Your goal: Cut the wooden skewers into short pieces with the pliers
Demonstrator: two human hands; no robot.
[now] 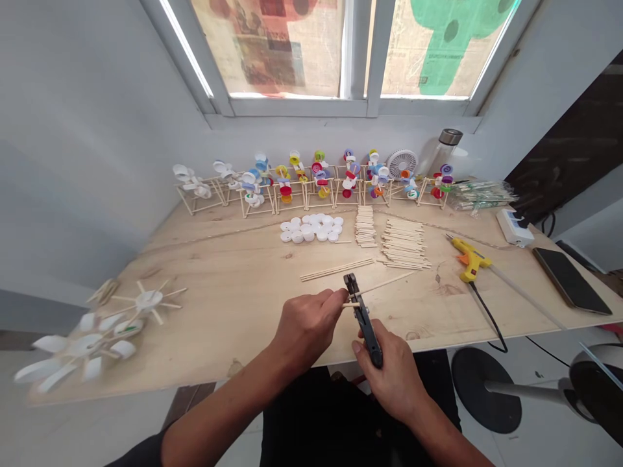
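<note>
My left hand [309, 324] pinches a thin wooden stick [384, 285] near its short end. My right hand [389, 373] grips the handles of black cutting pliers [364, 318], their jaws raised around the stick close to my left fingertips. Both hands are held above the front edge of a plywood table top [233, 305]. A small bundle of loose wooden sticks [335, 270] lies just beyond my hands. Stacks of cut craft sticks [403, 243] sit farther back.
Several stick frames with colored bottle-cap wheels [311, 181] line the back. White bottle caps [311, 228] lie in front of them. A yellow glue gun [470, 258] and phone [569, 280] lie right, and a white cap pinwheel [82, 350] lies left.
</note>
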